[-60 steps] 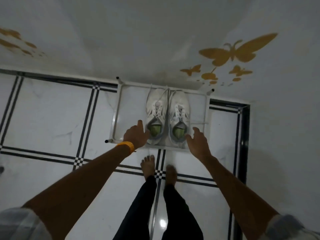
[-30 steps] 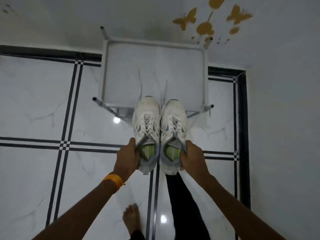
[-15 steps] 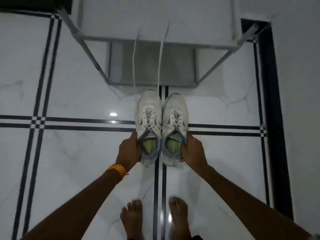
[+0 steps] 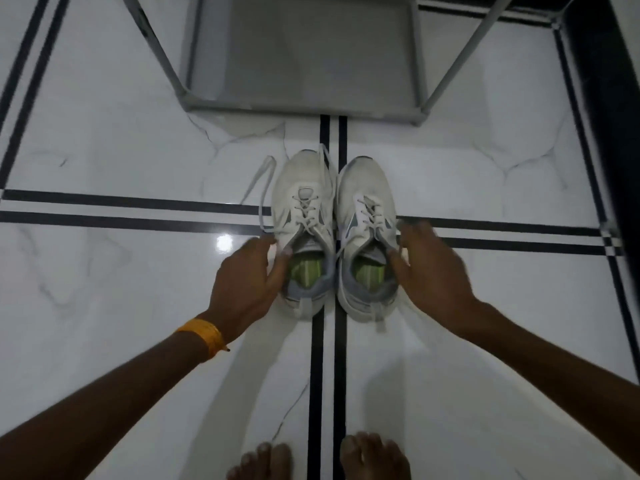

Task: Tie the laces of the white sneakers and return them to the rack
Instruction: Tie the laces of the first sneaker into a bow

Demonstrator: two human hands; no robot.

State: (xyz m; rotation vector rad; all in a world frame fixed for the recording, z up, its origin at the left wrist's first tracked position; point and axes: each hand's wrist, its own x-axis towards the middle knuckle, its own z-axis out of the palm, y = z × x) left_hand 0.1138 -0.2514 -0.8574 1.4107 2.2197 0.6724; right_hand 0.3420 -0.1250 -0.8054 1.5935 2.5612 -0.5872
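Two white sneakers with grey collars and green insoles stand side by side on the floor, toes pointing at the rack. My left hand (image 4: 247, 275) pinches the collar of the left sneaker (image 4: 301, 188), thumb inside the opening. My right hand (image 4: 427, 268), slightly blurred, holds the collar of the right sneaker (image 4: 367, 181) the same way. The laces are untied; one loose lace (image 4: 261, 190) loops out onto the tile to the left of the left sneaker.
The grey metal shoe rack (image 4: 311, 109) stands straight ahead, its lower shelf bare. The floor is glossy white marble tile with black double stripes (image 4: 138, 209). A dark border runs along the wall at right (image 4: 620, 133). My bare feet (image 4: 374, 455) are at the bottom edge.
Both hands lifted the sneakers off the rack's top shelf, carried them back and down, and brought them to the floor in front of the rack. The laces now lie slack.
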